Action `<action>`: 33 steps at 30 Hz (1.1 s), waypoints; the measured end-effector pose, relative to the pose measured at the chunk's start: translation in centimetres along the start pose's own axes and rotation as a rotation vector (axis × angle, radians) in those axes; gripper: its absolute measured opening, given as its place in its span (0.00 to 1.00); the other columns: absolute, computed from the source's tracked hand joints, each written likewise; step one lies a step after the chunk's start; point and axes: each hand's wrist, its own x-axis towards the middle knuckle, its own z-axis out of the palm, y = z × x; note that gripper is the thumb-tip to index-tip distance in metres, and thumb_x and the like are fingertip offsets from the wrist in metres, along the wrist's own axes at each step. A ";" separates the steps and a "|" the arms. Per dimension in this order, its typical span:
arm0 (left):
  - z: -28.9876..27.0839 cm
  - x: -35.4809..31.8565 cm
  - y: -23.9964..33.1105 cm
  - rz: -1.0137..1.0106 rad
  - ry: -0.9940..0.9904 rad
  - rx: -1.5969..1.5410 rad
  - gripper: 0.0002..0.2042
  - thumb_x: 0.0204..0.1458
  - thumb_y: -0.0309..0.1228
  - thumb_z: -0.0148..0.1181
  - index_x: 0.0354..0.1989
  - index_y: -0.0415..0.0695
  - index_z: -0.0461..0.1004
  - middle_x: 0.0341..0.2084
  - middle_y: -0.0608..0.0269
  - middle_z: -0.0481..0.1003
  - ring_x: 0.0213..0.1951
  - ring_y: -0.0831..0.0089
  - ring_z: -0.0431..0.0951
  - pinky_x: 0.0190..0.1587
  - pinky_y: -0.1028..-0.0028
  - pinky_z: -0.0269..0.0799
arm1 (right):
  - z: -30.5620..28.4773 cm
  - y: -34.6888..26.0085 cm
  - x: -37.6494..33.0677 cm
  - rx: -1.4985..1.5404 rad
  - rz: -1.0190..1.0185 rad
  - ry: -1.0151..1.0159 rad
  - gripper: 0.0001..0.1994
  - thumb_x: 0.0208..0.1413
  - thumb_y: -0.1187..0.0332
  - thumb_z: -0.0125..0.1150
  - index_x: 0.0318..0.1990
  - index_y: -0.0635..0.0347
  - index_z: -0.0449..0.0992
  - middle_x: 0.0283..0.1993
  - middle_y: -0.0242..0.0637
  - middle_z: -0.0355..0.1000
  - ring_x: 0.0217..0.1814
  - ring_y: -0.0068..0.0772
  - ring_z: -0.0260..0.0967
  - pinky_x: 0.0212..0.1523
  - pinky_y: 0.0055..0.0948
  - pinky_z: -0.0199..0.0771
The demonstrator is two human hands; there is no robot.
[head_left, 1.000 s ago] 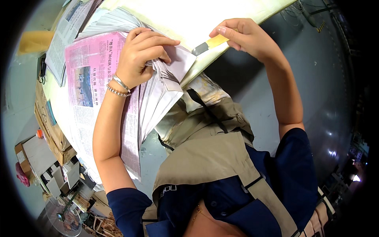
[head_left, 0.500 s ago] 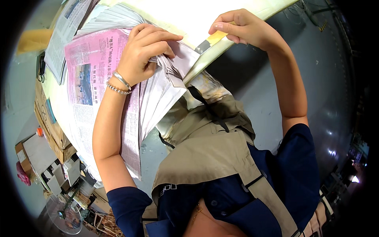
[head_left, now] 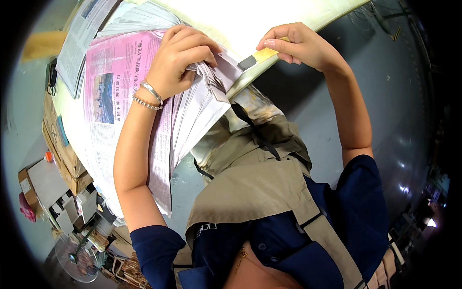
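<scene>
My left hand (head_left: pixel 180 60) is closed on the folded-back corners of a bunch of paper sheets (head_left: pixel 211 79), at the near edge of the table. Those sheets fan out beneath it, beside a pink-and-white newspaper (head_left: pixel 126 53) that lies on top to the left. My right hand (head_left: pixel 297 47) pinches a flat yellow-handled tool (head_left: pixel 265 54) with a grey end. That grey end rests at the edge of the pale paper just right of my left fingers; whether it is a blade or a brush I cannot tell.
A pale tabletop (head_left: pixel 216 17) carries the papers, and its near edge runs up to the right. More newspapers (head_left: pixel 86 38) lie at the far left. Cardboard boxes (head_left: pixel 57 139) and a fan (head_left: pixel 74 257) stand beyond the table on the left. Grey floor (head_left: pixel 385 96) spreads to the right.
My right hand has come slightly nearer with the tool, whose grey end remains at the paper's edge. My left hand keeps its hold on the sheets. The view has shifted a little.
</scene>
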 end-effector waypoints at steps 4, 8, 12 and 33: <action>0.2 0.0 -0.1 0.011 0.023 0.021 0.16 0.24 0.12 0.50 0.22 0.47 0.73 0.33 0.71 0.75 0.42 0.67 0.72 0.52 0.67 0.58 | 0.8 -0.1 -0.1 0.003 0.002 0.013 0.12 0.61 0.61 0.52 0.41 0.58 0.78 0.14 0.21 0.60 0.15 0.09 0.51 0.16 0.13 0.48; 0.1 0.2 0.2 0.016 0.029 0.063 0.15 0.25 0.13 0.51 0.21 0.48 0.72 0.30 0.72 0.74 0.41 0.68 0.72 0.51 0.68 0.58 | 2.0 -0.3 0.2 0.067 -0.008 -0.055 0.12 0.61 0.62 0.52 0.42 0.60 0.77 0.15 0.23 0.62 0.15 0.10 0.53 0.16 0.13 0.50; 0.1 0.1 0.1 0.007 0.033 0.072 0.12 0.25 0.15 0.52 0.19 0.47 0.70 0.26 0.73 0.74 0.39 0.68 0.72 0.50 0.69 0.58 | 4.3 -0.3 -0.1 0.225 0.047 -0.105 0.12 0.60 0.63 0.53 0.41 0.63 0.77 0.18 0.27 0.66 0.17 0.14 0.61 0.20 0.15 0.63; -2.2 -3.7 -6.2 0.009 0.556 -1.186 0.10 0.48 0.38 0.56 0.25 0.44 0.70 0.19 0.68 0.66 0.31 0.71 0.68 0.44 0.69 0.60 | 34.3 -5.4 -0.1 0.440 -0.116 -0.592 0.09 0.57 0.69 0.54 0.39 0.65 0.72 0.21 0.38 0.73 0.20 0.30 0.72 0.25 0.30 0.72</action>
